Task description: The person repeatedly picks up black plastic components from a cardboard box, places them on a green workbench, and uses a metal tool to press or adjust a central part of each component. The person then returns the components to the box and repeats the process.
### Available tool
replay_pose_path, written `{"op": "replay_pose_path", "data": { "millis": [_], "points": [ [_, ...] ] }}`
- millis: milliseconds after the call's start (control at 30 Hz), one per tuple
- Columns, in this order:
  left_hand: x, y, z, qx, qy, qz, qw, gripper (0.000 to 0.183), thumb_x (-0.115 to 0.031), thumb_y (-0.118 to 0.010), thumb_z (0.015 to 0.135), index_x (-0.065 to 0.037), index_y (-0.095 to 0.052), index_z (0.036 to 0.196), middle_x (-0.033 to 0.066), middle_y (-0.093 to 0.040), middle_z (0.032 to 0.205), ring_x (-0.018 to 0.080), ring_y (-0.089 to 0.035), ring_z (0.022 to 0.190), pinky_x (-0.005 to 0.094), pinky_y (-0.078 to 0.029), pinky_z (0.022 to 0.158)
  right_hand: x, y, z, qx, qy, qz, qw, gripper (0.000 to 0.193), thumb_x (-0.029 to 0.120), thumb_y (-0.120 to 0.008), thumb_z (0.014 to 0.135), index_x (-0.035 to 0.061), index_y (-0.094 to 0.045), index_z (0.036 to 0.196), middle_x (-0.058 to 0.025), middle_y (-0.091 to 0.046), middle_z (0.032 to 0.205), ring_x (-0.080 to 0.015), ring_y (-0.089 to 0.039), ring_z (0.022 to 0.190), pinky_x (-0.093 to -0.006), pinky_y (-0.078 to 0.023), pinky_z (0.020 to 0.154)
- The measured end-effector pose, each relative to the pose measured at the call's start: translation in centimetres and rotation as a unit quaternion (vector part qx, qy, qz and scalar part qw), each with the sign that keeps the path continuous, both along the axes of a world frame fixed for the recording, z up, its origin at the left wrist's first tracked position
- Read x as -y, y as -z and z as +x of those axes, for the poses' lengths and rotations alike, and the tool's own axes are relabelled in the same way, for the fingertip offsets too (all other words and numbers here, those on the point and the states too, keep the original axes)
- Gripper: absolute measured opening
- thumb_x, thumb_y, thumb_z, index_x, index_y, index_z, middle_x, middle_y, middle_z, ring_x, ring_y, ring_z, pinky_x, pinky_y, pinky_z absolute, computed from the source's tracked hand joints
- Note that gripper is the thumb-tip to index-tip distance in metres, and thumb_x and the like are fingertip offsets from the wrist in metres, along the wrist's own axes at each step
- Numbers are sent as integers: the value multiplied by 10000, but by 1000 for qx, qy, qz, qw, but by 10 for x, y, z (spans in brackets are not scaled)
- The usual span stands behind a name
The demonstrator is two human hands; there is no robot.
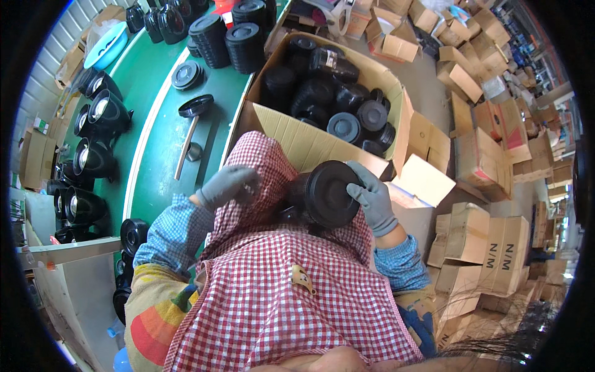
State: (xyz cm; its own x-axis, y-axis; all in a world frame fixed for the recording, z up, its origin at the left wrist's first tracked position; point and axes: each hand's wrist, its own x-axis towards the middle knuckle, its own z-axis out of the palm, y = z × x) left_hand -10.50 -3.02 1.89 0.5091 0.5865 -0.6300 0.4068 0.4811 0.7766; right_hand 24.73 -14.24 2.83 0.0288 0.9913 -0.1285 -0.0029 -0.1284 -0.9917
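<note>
Against the checked apron (273,291), chest-high: one black round-lidded pot (323,193), axis lying roughly level, lid face turned up toward the camera. Right hand (373,197) — fingers clamped on the lid rim; left hand (228,185) curled on apron cloth. Behind — open carton (296,141) of like pots.

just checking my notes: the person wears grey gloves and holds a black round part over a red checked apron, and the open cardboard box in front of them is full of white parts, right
Not quite. In the head view the cardboard box is full of black parts, not white. The rest stands: the left hand and right hand wear grey gloves, holding a black round part over the red checked apron.
</note>
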Motion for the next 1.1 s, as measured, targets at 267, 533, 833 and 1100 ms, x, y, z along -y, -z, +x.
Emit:
{"op": "replay_pose_path", "data": {
  "millis": [267, 533, 833, 1100],
  "points": [
    [22, 37, -5, 454, -87, -301, 834, 558, -528, -436, 1053, -88, -590, 1358, 104, -665, 1316, 323, -668, 1146, 406, -611, 763, -60, -90, -37, 92, -83, 203, 971, 788, 472, -785, 845, -21, -555, 1414, -124, -645, 1340, -221, -591, 1240, -349, -436, 1089],
    [-88, -77, -113, 454, -358, 224, 784, 526, -277, -528, 1046, -80, -372, 1508, 141, -534, 1448, 361, -537, 1321, 565, -515, 1004, -166, -9, -49, 108, -54, 201, 972, 500, 212, -621, 1008, -59, -532, 1419, -191, -633, 1352, -265, -602, 1257, -369, -442, 1089],
    [-435, 53, -323, 36, -610, 477, 632, 265, -103, -753, 860, 8, -624, 1064, 110, -685, 914, 189, -643, 842, 382, -523, 760, -121, 68, -43, 262, -72, -55, 961, 412, 112, -584, 1005, -64, -572, 1378, -160, -700, 1238, -222, -663, 1139, -351, -523, 997],
    [-537, 72, -308, -153, -588, 358, 709, 551, -324, -790, 838, -7, -611, 1251, 238, -634, 1217, 389, -630, 1137, 446, -494, 981, -97, 103, -23, 319, -27, -137, 937, 412, 139, -596, 1000, -38, -584, 1372, -156, -702, 1232, -239, -670, 1126, -351, -526, 986]
  ]
}}
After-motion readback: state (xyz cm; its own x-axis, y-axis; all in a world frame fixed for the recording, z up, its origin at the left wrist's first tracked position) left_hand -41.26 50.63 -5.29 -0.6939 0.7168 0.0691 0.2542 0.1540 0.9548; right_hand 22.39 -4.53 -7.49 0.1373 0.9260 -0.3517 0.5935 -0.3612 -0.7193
